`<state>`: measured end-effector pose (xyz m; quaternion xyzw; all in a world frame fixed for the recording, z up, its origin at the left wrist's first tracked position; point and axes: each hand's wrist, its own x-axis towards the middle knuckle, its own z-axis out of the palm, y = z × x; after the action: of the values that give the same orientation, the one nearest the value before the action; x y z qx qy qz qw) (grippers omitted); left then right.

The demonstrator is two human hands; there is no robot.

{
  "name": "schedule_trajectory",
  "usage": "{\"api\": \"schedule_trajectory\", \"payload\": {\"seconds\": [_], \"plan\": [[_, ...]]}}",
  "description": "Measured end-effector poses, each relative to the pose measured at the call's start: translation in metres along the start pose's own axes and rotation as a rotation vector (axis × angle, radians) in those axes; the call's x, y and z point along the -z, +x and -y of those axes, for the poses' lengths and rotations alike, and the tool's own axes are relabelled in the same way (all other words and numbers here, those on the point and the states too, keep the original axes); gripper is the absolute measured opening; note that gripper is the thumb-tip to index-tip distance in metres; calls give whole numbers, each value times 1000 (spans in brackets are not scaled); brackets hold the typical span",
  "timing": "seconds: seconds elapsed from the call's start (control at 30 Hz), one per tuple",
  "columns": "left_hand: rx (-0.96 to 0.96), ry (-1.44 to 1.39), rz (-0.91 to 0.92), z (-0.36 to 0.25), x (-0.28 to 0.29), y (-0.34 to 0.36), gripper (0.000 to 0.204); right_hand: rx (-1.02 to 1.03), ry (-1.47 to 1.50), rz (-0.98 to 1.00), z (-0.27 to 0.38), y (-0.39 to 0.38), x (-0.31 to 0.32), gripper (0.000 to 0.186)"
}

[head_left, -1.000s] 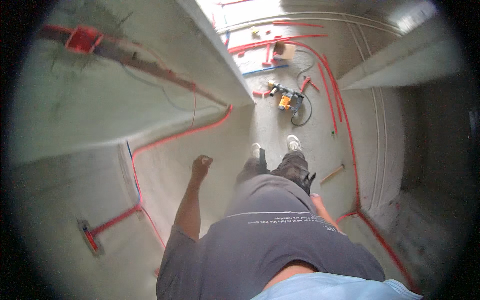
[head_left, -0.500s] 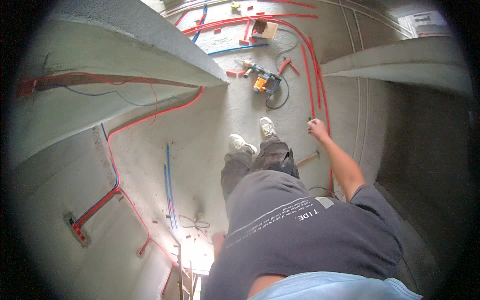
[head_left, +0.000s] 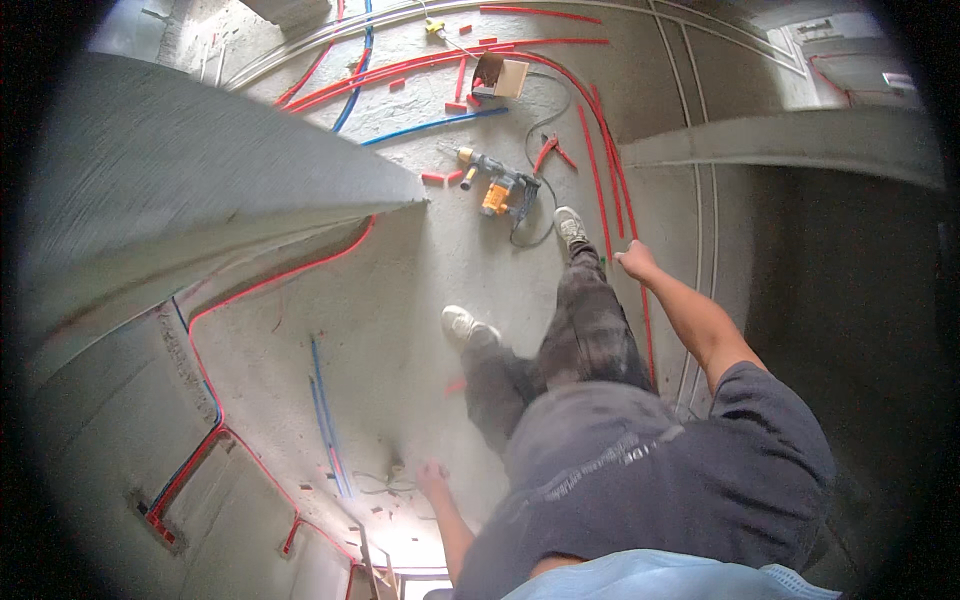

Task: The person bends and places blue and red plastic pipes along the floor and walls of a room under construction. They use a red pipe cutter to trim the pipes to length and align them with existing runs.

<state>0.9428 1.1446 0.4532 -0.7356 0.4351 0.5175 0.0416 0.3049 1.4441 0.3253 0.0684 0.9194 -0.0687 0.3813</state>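
Note:
My right hand (head_left: 633, 258) hangs at my side with curled fingers, over red conduit (head_left: 634, 230) on the floor; what it holds, if anything, is hidden. My left hand (head_left: 432, 475) hangs low beside my body, blurred, its fingers unclear. My white shoes (head_left: 570, 225) are apart in a stride. Just ahead of the front shoe lies an orange and black rotary hammer (head_left: 497, 195) with a dark cable looping around it. Beside it are a red-handled tool (head_left: 550, 153) and short red pipe pieces (head_left: 435, 177).
An open cardboard box (head_left: 505, 78) and a yellow item (head_left: 434, 28) lie among red and blue pipes further ahead. A concrete wall edge (head_left: 400, 195) juts in from the left, another wall (head_left: 780, 135) from the right. Blue pipes (head_left: 325, 420) lie behind me on the left.
I have stepped toward the rotary hammer, my right foot now near its cable. My right hand has swung into view and stayed forward; my left hand has swung back.

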Motion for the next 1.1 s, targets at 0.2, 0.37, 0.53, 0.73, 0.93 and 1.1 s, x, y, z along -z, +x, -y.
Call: {"api": "schedule_trajectory", "payload": {"seconds": [0.2, 0.37, 0.53, 0.73, 0.93, 1.1], "plan": [[161, 229, 13, 128, -184, -23, 19, 190, -101, -20, 61, 289, -123, 70], [-238, 617, 200, 42, -505, 262, 21, 104, -43, -134, 118, 486, -233, 135], [-333, 600, 36, -17, -611, 438, 24, 26, -77, -216, 145, 586, -300, 125], [-317, 551, 89, 17, -590, 403, 29, 198, -207, -207, 99, 638, -253, 92], [147, 753, 236, 145, -354, 47, 34, 274, 79, -105, 61, 548, -204, 30], [31, 1204, 484, 127, -219, -128, 38, 390, 100, -20, -63, 441, -142, 34]]}}
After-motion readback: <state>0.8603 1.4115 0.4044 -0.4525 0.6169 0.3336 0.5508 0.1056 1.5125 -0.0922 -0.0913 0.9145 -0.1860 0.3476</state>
